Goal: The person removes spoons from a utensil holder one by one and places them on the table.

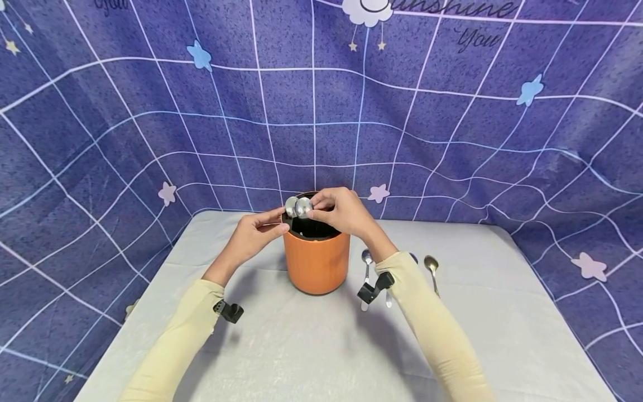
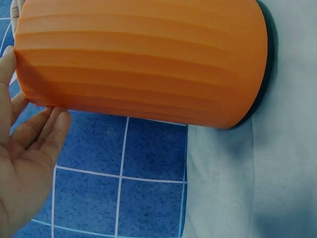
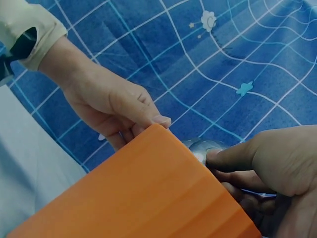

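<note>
An orange ribbed container (image 1: 317, 265) with a dark inside stands upright on the table. My left hand (image 1: 253, 234) holds its left rim, thumb and fingers against the edge; in the left wrist view its fingers (image 2: 58, 130) touch the outer wall. Over the opening, my right hand (image 1: 342, 211) pinches a shiny metal spoon by its bowl (image 1: 303, 207). Beside that bowl shows a second spoon bowl (image 1: 291, 206), near the left fingertips; whether they touch is unclear. The handles of both are hidden. In the right wrist view the right thumb (image 3: 230, 157) presses the silver bowl.
Right of the container lie a silver spoon (image 1: 367, 258) and a gold-toned spoon (image 1: 431, 262). Another spoon is partly hidden by the right forearm. A white cloth covers the table (image 1: 281, 346). A blue gridded curtain (image 1: 321, 100) hangs behind and at both sides.
</note>
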{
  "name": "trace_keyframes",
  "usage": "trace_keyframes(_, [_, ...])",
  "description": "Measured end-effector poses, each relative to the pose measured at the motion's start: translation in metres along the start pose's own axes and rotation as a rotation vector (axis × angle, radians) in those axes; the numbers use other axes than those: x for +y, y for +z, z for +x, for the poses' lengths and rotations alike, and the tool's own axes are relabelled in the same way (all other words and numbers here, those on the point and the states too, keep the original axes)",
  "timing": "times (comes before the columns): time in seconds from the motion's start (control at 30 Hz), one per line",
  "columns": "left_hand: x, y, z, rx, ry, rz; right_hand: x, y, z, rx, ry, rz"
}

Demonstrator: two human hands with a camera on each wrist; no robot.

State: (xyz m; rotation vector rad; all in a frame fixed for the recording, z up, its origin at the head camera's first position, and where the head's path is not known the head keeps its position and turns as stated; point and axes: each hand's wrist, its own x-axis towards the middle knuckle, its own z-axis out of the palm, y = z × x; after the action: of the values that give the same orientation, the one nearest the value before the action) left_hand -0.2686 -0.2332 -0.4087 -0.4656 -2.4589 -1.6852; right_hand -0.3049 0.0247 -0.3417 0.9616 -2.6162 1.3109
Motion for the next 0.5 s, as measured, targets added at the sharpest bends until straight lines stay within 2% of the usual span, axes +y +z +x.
trace_keyframes(0.5, [-0.0027,-0.0013,-0.0005,-0.002,0.019,0.002,0.0013,-0.0039,-0.0010,-0.024,0.008,0.270])
